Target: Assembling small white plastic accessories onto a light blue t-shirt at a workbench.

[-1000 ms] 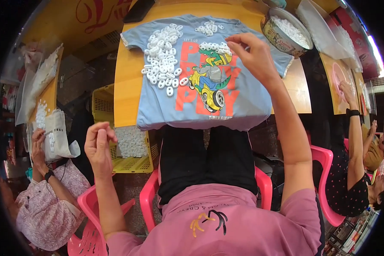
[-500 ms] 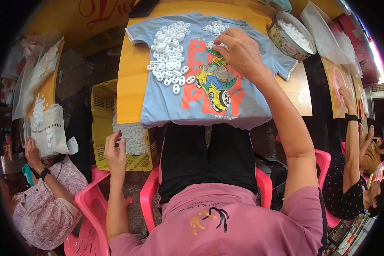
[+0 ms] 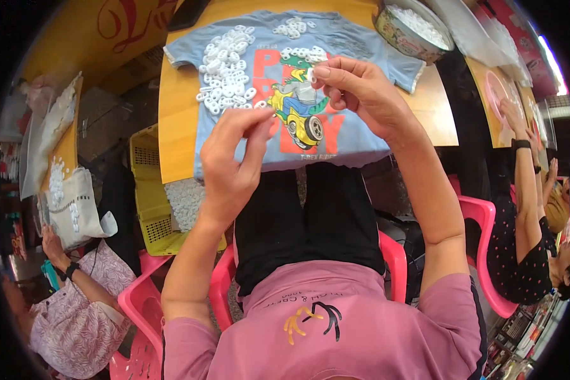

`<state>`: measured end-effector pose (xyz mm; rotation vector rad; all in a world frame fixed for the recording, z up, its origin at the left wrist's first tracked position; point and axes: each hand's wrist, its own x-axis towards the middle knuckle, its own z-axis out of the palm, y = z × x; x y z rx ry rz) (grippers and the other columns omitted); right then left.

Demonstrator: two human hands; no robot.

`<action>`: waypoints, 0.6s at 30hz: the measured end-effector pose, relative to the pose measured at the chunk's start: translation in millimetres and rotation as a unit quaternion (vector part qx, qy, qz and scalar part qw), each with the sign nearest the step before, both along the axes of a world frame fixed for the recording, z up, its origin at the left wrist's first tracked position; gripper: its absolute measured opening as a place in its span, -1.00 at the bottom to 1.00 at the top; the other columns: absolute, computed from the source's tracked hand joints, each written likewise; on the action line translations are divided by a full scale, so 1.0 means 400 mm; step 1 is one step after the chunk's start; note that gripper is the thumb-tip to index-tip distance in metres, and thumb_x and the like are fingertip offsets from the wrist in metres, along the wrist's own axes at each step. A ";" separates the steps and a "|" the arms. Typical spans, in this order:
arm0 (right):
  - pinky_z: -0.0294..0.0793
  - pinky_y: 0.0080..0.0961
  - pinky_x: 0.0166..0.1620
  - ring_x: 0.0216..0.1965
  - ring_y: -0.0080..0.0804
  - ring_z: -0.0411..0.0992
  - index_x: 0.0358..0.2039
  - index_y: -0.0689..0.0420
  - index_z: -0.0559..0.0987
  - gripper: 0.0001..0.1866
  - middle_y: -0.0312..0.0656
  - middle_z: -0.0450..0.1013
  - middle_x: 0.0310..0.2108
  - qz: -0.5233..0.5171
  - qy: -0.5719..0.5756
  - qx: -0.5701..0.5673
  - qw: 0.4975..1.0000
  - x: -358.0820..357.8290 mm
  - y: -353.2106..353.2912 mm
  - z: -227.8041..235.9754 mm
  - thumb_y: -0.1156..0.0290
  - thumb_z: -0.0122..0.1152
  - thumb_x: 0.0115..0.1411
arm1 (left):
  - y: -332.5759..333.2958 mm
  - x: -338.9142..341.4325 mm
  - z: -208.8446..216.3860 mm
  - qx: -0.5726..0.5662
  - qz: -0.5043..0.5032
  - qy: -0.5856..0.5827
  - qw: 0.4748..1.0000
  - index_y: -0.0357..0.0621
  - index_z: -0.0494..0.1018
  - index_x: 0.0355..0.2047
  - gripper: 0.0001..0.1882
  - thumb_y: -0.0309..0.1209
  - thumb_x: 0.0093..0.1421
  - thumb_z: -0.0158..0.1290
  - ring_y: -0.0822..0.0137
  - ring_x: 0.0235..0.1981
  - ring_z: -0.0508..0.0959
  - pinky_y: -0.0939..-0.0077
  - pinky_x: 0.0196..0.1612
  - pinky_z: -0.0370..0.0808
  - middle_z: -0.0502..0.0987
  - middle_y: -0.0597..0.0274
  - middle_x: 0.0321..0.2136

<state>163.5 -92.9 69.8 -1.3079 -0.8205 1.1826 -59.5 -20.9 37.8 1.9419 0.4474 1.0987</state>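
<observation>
A light blue T-shirt [image 3: 228,140] with a cartoon print lies spread on the yellow table. On its left side is a heap of small white oval plastic pieces [image 3: 225,73], each with two holes. A smaller group of pieces [image 3: 294,26] sits near the collar, and a short row of pieces [image 3: 303,53] lies across the top of the print. My right hand [image 3: 377,98] pinches one white piece between thumb and forefinger above the print. My left hand [image 3: 231,158] is raised over the shirt's lower left, thumb and forefinger pinched together; what they hold, if anything, cannot be made out.
A round tin [image 3: 415,28] full of white pieces stands at the table's back right. A dark flat object [image 3: 187,14] lies at the back left. Below the table's left side is a yellow crate [image 3: 147,215] with white pieces. People [image 3: 82,310] sit working on both sides.
My left hand has come up from beside the crate to over the shirt, its fingers closing. My right hand has drawn back toward me from the row with a white piece.
</observation>
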 end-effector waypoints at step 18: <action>0.25 -0.71 -0.53 -0.59 -0.70 0.33 -0.45 0.08 0.54 -0.77 -0.41 0.41 -0.57 -0.044 0.131 -0.023 0.990 -0.047 -0.118 -0.027 0.22 0.24 0.25 | -0.027 0.153 0.003 0.192 -0.026 -0.020 0.981 -0.22 0.52 -0.20 -0.71 -0.67 0.04 0.21 0.28 -0.41 0.56 0.49 -0.42 0.52 0.53 0.12 -0.34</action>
